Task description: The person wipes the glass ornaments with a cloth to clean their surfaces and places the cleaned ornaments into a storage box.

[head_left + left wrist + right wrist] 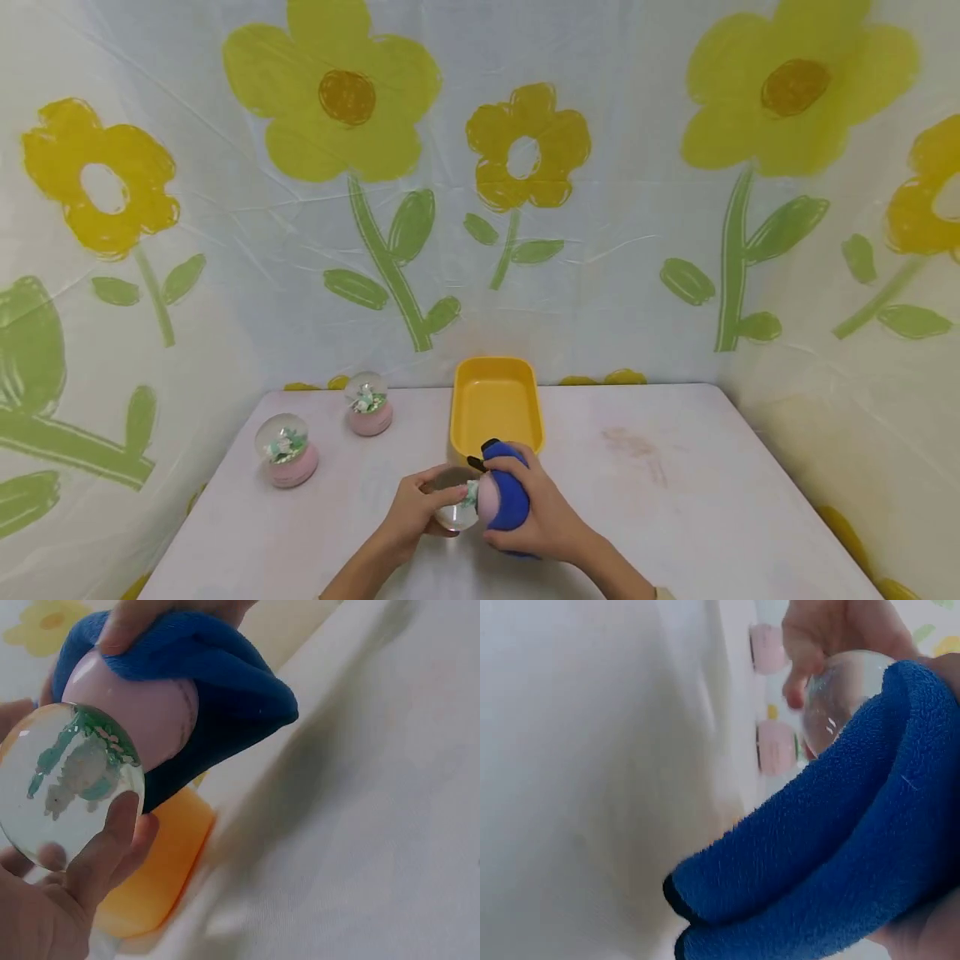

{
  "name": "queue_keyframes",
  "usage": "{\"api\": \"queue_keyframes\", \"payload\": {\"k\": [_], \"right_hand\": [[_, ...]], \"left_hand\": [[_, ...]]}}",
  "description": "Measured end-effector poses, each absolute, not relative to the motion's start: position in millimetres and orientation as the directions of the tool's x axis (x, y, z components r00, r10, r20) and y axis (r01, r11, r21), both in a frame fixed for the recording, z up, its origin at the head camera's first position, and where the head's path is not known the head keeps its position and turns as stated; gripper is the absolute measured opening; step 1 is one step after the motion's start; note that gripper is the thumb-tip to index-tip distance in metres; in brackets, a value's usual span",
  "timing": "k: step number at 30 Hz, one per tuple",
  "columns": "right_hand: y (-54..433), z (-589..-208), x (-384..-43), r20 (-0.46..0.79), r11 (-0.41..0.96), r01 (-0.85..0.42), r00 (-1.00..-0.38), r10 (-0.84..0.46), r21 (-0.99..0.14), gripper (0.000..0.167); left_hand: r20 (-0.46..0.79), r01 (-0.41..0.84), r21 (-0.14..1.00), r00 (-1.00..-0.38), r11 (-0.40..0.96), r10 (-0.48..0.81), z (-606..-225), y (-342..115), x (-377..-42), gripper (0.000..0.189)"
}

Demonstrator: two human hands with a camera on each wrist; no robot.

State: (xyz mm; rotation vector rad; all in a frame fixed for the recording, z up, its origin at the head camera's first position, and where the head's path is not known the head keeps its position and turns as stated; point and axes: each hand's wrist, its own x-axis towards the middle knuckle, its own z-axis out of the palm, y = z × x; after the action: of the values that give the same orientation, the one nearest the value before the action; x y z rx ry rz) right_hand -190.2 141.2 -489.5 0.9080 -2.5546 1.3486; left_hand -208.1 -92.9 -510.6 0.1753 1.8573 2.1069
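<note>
- The head view is lit softly and fairly evenly; the flowered backdrop is stretched toward the side edges.
- Both wrist views are dimmer, with greyed colours.
- A broad, soft-edged shadow is cast across the bench in the left wrist view.
- Small white glints are caught on the glass globe.
- The blue cloth is rendered crisply; the pink bases behind are softened.

The head camera is facing forward and down over the table from the near side. Both wrist cameras are viewing closely, sharing the snow globe and blue cloth.
</note>
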Motion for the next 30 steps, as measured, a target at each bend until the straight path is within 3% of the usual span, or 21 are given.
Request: {"api": "queue_keyframes", "payload": {"k": [5,9,12,14,17,20,24,27,30], "right_hand": [[146,-502,-191,0.147,0.260,-0.253,-0.919,-0.366,-0.932,0.070],[149,-499,-194,0.010,0.061,-0.036,-0.922,-0.386,-0.997,0.064],[148,-495,-193,0.013,0.034,-0.028,-0.928,-0.372,-0.999,0.064],[144,-494,-190,0.045,0.076,-0.075,-0.937,-0.346,-0.994,0.068],[139,-494,-185,0.161,0.193,-0.231,-0.933,-0.321,-0.954,0.079],[137,-494,-181,0.317,0.313,-0.416,-0.893,-0.321,-0.854,0.089],[136,-495,-176,0.466,0.438,-0.581,-0.813,-0.349,-0.686,0.094],[137,-494,-178,0.495,0.443,-0.623,-0.782,-0.379,-0.645,0.093],[139,-492,-185,0.481,0.404,-0.616,-0.785,-0.390,-0.677,0.090]], "left_hand": [[0.134,0.156,0.986,-0.944,0.050,0.303,-506,-92,-198,0.064],[0.458,0.505,0.863,-0.810,0.038,0.366,-497,-92,-196,0.066],[0.599,0.634,0.773,-0.715,-0.026,0.362,-504,-92,-203,0.068],[0.584,0.609,0.792,-0.740,-0.037,0.335,-515,-92,-206,0.069],[0.473,0.470,0.878,-0.830,-0.085,0.294,-521,-92,-208,0.067],[0.245,0.196,0.963,-0.924,-0.187,0.295,-520,-91,-208,0.059],[-0.049,-0.170,0.944,-0.920,-0.283,0.389,-520,-91,-204,0.052],[-0.108,-0.248,0.924,-0.899,-0.291,0.426,-518,-92,-203,0.050],[-0.082,-0.199,0.942,-0.916,-0.269,0.393,-515,-93,-205,0.050]]}}
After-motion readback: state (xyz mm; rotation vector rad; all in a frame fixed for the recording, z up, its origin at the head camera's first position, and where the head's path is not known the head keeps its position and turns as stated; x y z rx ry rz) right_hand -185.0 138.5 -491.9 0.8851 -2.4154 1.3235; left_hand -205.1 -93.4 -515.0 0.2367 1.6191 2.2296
